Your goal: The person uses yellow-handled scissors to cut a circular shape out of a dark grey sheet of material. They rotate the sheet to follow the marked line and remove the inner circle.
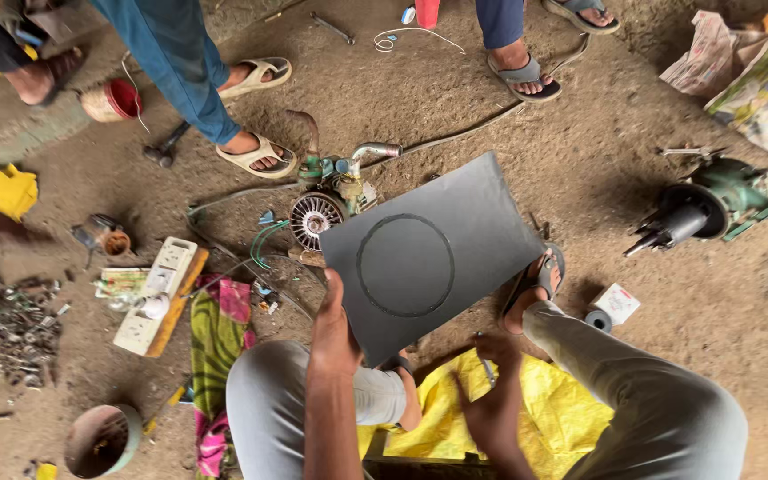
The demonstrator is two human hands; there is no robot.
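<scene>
My left hand (334, 331) grips the near left edge of a dark grey rubber sheet (464, 222) and holds it up, tilted, over my knees. A circle is scored into the sheet (405, 265). My right hand (488, 391) is lower, below the sheet's near edge, fingers closed around a thin metal tool (485, 367). I sit on a yellow sack (544, 400).
A small green water pump (331, 191) with a finned wheel lies beyond the sheet. A second green pump body (704, 206) lies at right. A white socket board (155, 298), several loose bolts (11, 324), a hammer (164, 149) and other people's sandalled feet (258, 153) are around.
</scene>
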